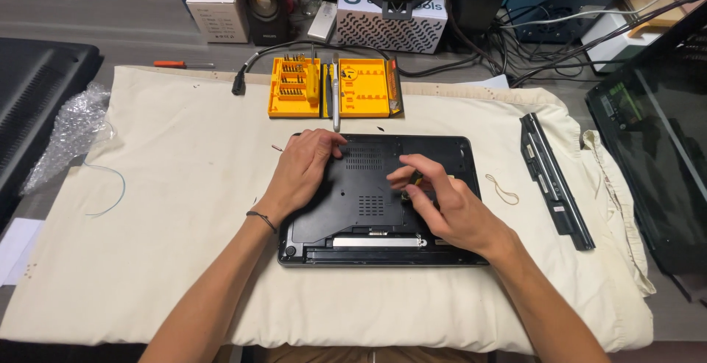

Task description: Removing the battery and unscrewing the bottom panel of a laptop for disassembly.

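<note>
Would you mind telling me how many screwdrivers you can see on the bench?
3, perhaps more hidden. An orange-handled screwdriver lies on the table beyond the cloth; a silver driver rests across the yellow bit case; the right hand holds a small one over the laptop.

Black laptop [368, 201] lying upside down on a cream cloth, its base panel facing up, long edges running left to right. The panel shows two patches of ventilation slots near its middle and an empty battery bay with a silver strip along the near edge. Small screwdriver [414, 180], yellow and black where visible, stands nearly upright on the right half of the base, its tip against the panel; most of the tool is hidden within the fingers that pinch it.
</note>
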